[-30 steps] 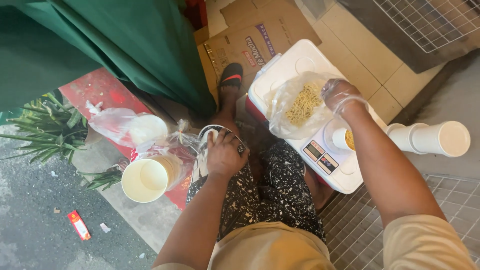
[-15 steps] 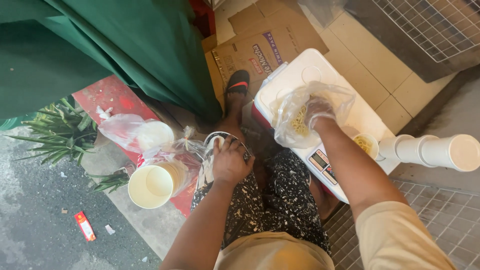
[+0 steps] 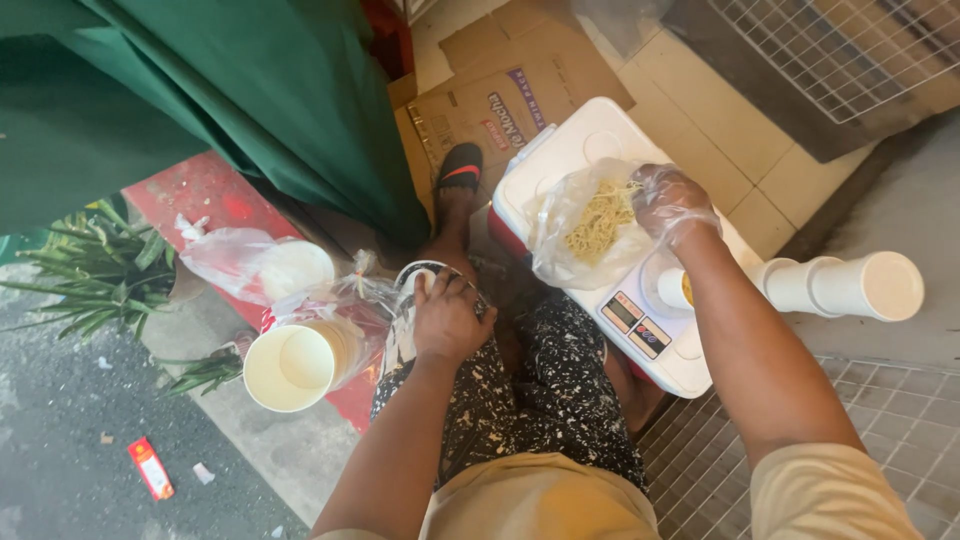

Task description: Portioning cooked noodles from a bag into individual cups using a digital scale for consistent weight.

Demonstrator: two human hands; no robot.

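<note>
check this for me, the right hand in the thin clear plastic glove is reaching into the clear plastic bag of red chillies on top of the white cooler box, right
Not quite. The head view shows that the clear plastic bag holds pale yellow noodles, not red chillies. The rest stands: the right hand wears a thin clear plastic glove and reaches into that bag, which sits on top of the white cooler box.

A cooler box (image 3: 580, 150) stands ahead of the person's right knee, with a bag of noodles (image 3: 590, 225) on its lid and a scale (image 3: 650, 330) on the near end. The right hand (image 3: 672, 203) is in the bag's mouth. A stack of cups (image 3: 850, 285) lies to the right (on its side). The left hand (image 3: 450, 318) rests on the left knee; another cup stack (image 3: 300, 362) lies left of it.
</note>
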